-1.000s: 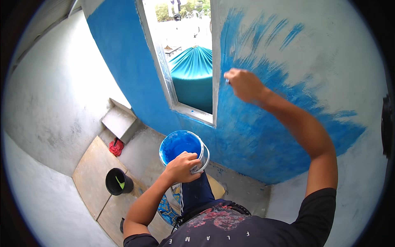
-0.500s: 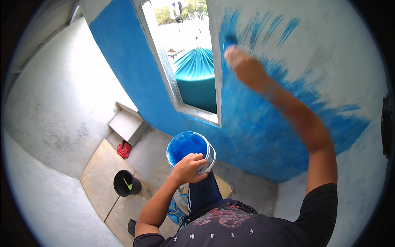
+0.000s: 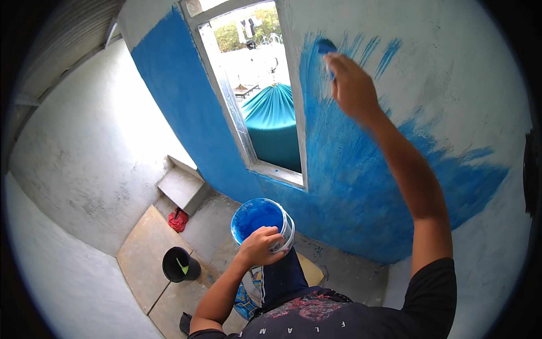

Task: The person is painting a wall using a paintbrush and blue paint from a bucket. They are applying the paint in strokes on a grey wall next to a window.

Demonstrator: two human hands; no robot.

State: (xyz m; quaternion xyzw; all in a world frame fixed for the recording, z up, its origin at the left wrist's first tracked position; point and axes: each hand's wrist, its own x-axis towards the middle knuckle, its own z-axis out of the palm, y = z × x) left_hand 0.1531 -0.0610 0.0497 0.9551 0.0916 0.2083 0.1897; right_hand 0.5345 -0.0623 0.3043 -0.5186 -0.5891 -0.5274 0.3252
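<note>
Since the earlier frames, your R hand (image 3: 354, 85) has moved higher up the wall, taking the brush (image 3: 326, 46) w/ it, slightly farther R of the window frame (image 3: 279, 174); your L hand (image 3: 261, 247) and the paint bucket (image 3: 287, 231) hold the same pos. rel. to each other. R hand status: fingers drawn together, pinching the brush handle; finger detail is partly blurred. Brush head points up & L from R hand, blue bristles at the wall; exact contact cannot be told. Ref. surfaces: blue coat (image 3: 361, 192) extends below R hand and to its lower R; separate blue streaks (image 3: 388, 56) lie just R of & above it; bare grey wall (image 3: 429, 34) lies farther up & R. L hand status: fingers curled, gripping the bucket's near side by the rim; thumb placement cannot be told. Bucket is directly ahead of L hand, mouth up, w/ blue paint (image 3: 262, 221) inside; its white bail hangs on the R side, next to your fingers. Adj. items: black container (image 3: 192, 270) w/ a green item (image 3: 182, 265) inside, L of L hand at floor level; red cloth (image 3: 178, 220), farther fwd & L; concrete block (image 3: 180, 186), just beyond the cloth.
</note>
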